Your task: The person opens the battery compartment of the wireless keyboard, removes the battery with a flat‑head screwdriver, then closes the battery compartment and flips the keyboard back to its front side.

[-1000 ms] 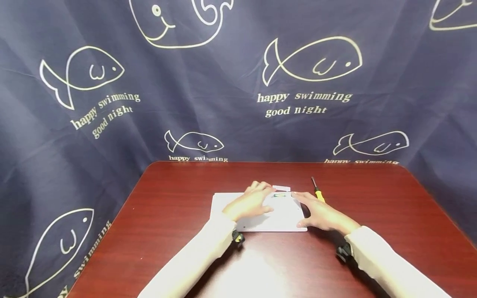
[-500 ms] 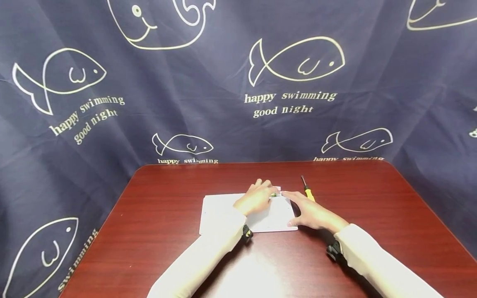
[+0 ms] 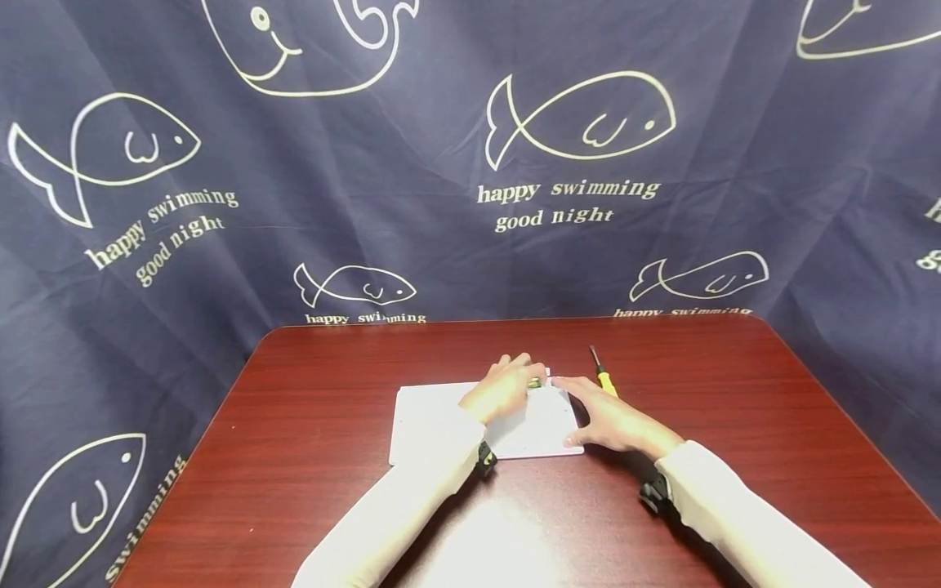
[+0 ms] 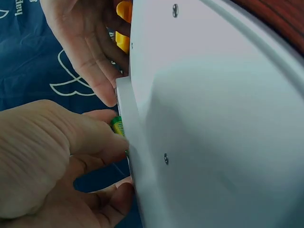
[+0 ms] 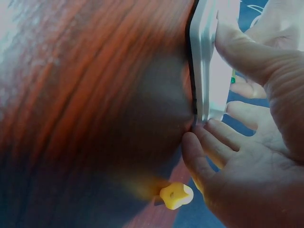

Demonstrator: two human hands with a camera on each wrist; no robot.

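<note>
A flat white device [image 3: 434, 425] with small screws in its upward face lies on the table. At its far edge, toward the right, is a green and yellow battery [image 4: 118, 126]. My left hand [image 3: 500, 390] reaches across the device and pinches that battery between thumb and finger, which cover part of it. My right hand [image 3: 617, 420] holds the device's right end, the thumb near the front corner and the fingers at the back corner. In the right wrist view the thumb of this right hand [image 5: 266, 137] lies against the white casing.
Behind the device, a small white strip [image 3: 547, 372] shows beside the left fingers. To the right lies a screwdriver [image 3: 604, 380] with a yellow handle, its tip pointing away. A dark blue fish-print curtain [image 3: 441, 163] hangs beyond the red-brown table [image 3: 331, 359].
My left hand has moved right along the far edge and its fingers have closed on the battery. The right hand stays at the device's end. The head view has shifted slightly.
</note>
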